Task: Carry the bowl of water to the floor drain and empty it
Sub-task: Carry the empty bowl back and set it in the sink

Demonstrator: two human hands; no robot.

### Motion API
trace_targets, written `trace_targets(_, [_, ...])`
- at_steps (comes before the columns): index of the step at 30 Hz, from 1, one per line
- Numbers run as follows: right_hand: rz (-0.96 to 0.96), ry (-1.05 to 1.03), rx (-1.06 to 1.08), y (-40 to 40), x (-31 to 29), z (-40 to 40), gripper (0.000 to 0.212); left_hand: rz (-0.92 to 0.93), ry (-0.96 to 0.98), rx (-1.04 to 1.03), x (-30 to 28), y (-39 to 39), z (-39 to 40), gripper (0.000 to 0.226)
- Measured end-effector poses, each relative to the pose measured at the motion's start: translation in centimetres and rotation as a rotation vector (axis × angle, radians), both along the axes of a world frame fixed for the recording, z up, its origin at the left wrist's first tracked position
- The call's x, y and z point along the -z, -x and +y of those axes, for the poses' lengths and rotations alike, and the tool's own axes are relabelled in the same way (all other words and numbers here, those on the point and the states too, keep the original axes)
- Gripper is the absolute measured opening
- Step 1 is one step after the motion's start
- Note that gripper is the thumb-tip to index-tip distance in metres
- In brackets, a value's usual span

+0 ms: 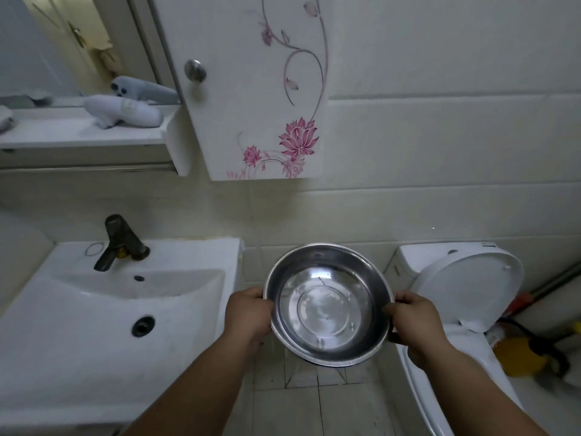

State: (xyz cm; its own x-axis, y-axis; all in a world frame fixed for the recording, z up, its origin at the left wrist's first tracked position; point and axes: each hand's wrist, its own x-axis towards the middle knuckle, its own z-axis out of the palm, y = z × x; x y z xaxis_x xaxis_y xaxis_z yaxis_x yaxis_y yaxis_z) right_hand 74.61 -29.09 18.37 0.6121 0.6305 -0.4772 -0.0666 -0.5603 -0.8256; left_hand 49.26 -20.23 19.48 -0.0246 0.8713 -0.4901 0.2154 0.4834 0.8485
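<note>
Steel bowl [328,305] held up in mid-air w/ both hands, roughly level, between sink and toilet, over the tiled floor [317,401]; clear water seems to sit in it, bottom rings show through, hard to tell how deep. Left hand [248,316] on bowl's left rim, thumb hooked over the edge, fingers curled under, so grip pinches the rim. Right hand [416,322] on the right rim, same thing, thumb on top of the edge, fingers wrapped below. Both forearms come in from btm of frame. No floor drain seen in view. White sink [94,325] at left, just beside the bowl, w/ dark faucet [121,242] at its back edge, drain hole [143,325] and small overflow hole [139,278] in the basin. White toilet [462,291] at right, lid up against the tank, close to right hand. Wall cabinet [251,89] above, white door w/ pink lotus flower print and curling stems, round metal knob [195,70]. Mirror [72,42] to the left of it, shelf [85,127] below mirror carries a white hair dryer [125,111] lying on its side, its reflection shows in the glass; faint mark on dryer body, too blurred to read. No readable brand or text anywhere; small label on toilet tank top, illegible. Yellow object [518,357] w/ black cord on floor far right, blurred, can't ID. Walls are pale tiles.
</note>
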Motion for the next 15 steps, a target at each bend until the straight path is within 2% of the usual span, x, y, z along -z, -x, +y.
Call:
trace_targets(4, [0.006, -0.011, 0.013, 0.9, -0.5, -0.3, 0.013, -0.010, 0.000, 0.041, -0.8, 0.8, 0.2, 0.033])
trace_targets(8, [-0.003, -0.023, 0.022, 1.4, -1.0, -1.0, 0.021, -0.032, 0.009, 0.060, -1.4, 1.1, 0.0, 0.041])
trace_targets(15, [-0.007, -0.040, 0.042, 1.8, -1.6, -2.2, 0.018, -0.028, 0.009, 0.092, -2.1, 1.7, -0.7, 0.035])
